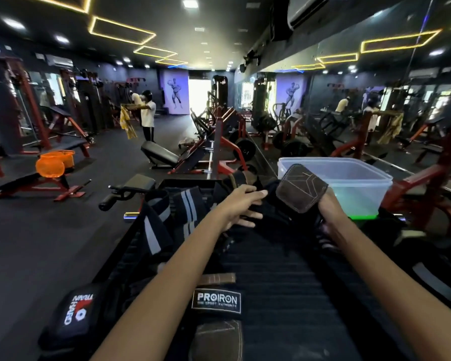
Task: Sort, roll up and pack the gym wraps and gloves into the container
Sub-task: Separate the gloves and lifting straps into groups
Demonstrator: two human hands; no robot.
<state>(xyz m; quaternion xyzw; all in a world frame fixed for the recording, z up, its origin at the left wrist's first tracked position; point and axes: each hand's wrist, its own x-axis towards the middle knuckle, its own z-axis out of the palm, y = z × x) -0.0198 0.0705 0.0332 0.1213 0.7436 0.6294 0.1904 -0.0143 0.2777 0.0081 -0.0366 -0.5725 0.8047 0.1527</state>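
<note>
Gloves and wraps lie strewn along the dark padded bench, and one piece is already off it: the right hand (331, 212) holds a brown leather grip pad (301, 191) upright, fingers closed on its lower edge, the pad's face turned toward the camera. Just beyond and to the right of it stands the clear plastic container (362, 178), lid off and apparently empty — only a green glow shows through its base. The pad sits at the container's near left corner, so the right hand is plainly the nearer one for any drop-in.

The left hand (238, 207) reaches forward beside it, fingers spread apart and resting on a black glove (268, 214) bunched between the two hands; it grips nothing firmly that can be seen.

Left of the arms lie black wraps with grey stripes (177, 212), long axes running away from the person. Nearer the camera sit a PROIRON-labelled wrap (216, 300) and another printed wrap (76, 311) — all unrolled, so most sorting seems undone.
</note>
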